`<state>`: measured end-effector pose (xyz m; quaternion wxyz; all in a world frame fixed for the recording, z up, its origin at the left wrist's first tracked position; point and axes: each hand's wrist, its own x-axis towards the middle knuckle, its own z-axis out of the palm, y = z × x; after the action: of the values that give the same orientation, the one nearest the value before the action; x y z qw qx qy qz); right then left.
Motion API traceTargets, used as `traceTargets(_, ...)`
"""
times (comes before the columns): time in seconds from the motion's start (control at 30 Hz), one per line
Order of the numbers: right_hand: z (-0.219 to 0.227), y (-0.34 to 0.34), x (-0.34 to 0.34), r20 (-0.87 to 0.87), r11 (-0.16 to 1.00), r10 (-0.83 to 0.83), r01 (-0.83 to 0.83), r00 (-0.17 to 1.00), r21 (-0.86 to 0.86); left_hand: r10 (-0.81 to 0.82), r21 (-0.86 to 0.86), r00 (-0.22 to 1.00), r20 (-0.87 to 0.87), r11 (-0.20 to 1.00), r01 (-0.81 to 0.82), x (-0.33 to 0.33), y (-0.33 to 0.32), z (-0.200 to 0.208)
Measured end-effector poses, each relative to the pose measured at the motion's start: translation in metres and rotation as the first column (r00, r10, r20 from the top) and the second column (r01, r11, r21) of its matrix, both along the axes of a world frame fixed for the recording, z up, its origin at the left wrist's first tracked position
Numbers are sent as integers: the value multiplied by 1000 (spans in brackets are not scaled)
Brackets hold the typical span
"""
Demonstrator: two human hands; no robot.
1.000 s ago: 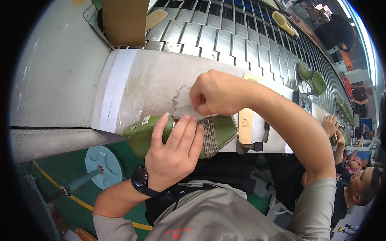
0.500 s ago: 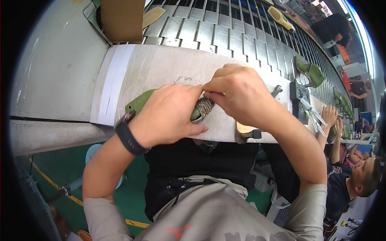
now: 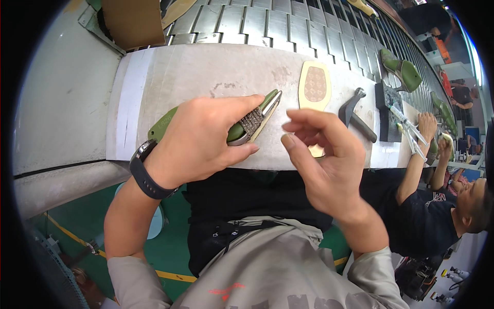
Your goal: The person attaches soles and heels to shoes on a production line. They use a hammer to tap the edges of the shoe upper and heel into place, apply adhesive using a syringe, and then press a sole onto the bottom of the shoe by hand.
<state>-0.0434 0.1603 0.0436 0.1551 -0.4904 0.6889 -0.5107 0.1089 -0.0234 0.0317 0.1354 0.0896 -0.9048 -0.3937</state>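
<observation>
Head view: right grip (image 3: 334,165) has pulled clear of the patterned band (image 3: 251,122), fingers loosely parted; left grip (image 3: 198,136) clamps the green shoe form (image 3: 163,125) over the surface (image 3: 175,77), masking its middle! Yellow-edged insole (image 3: 317,85) emerges, lower part blocked by fingers.

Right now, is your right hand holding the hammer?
No, the hammer lies on the worktable, beyond the open right hand.

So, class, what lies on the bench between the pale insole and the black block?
In the head view, a hammer lies between the insole and the black block.
</observation>
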Motion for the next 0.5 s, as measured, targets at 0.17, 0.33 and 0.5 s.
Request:
traceTargets(0.17, 16, 0, 30, 565, 996, -85, 57, 821, 66, -14, -184, 995, -99, 983, -4, 5, 3, -7)
traceTargets(0.33, 4, 9, 50, 702, 999, 26, -46, 712, 10, -37, -232, 995, -94, 973, 14, 5, 1, -6)
traceTargets(0.5, -29, -13, 32, 793, 991, -134, 91, 595, 98, -52, -249, 995, -86, 968, 30, 7, 1, -5)
